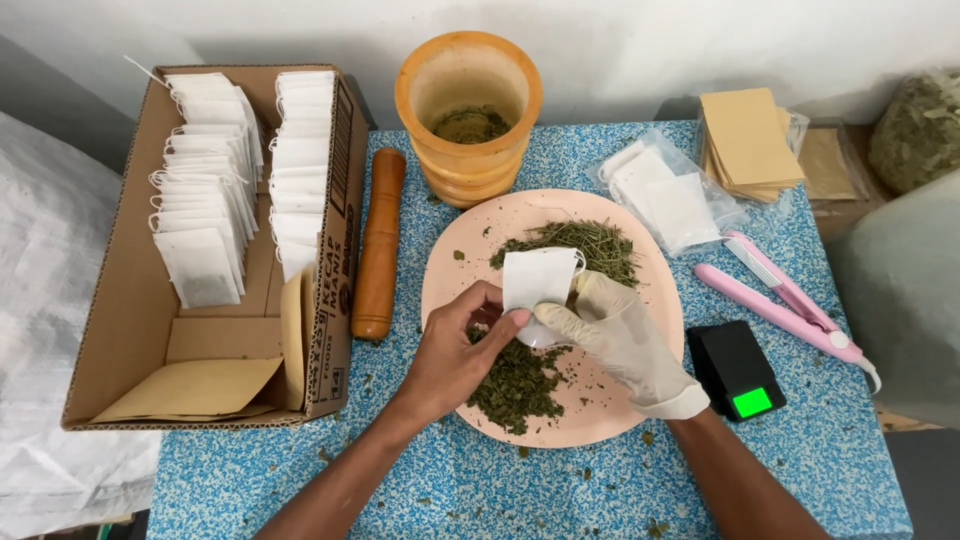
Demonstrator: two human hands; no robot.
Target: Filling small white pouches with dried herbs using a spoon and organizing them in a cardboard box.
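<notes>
Small white paper-fibre filter bag [538, 278], thin and matte, roughly rectangular, sits over the centre of a round, smooth pale-pink plate [640, 290], held up between both hands. On the plate: a loose heap of dried green stalky herb [585, 243] at the far side, and a darker pile of crumbled dried leaf [517, 385] at the near side, with flakes scattered around. The plate rests on a blue-and-white speckled tabletop [800, 450]. Just behind the plate is a thick turned wooden mortar [468, 115], orange-tan, with herb residue at its bottom; its cylindrical wooden pestle [378, 243] lies beside it, between plate and box. At left is an open brown corrugated cardboard box [130, 300] with two rows of filled white sachets [205, 180] standing on edge and flat tan paper envelopes [195, 388] at its near end. To the right of the plate: a clear plastic pouch of empty white bags [668, 195], a stack of tan paper envelopes [748, 140], a slim pink hand-held heat sealer [785, 305], and a small black pocket scale [738, 370] with a lit green display. The filter bag hides part of the stalky herb and the fingertips behind it. Left hand [455, 350], bare, is curled nearly closed, fingertips pinching the bag's lower left edge. Right hand [620, 335], in a cream latex glove, is partly closed, thumb and fingers gripping the bag's right side and bottom.
</notes>
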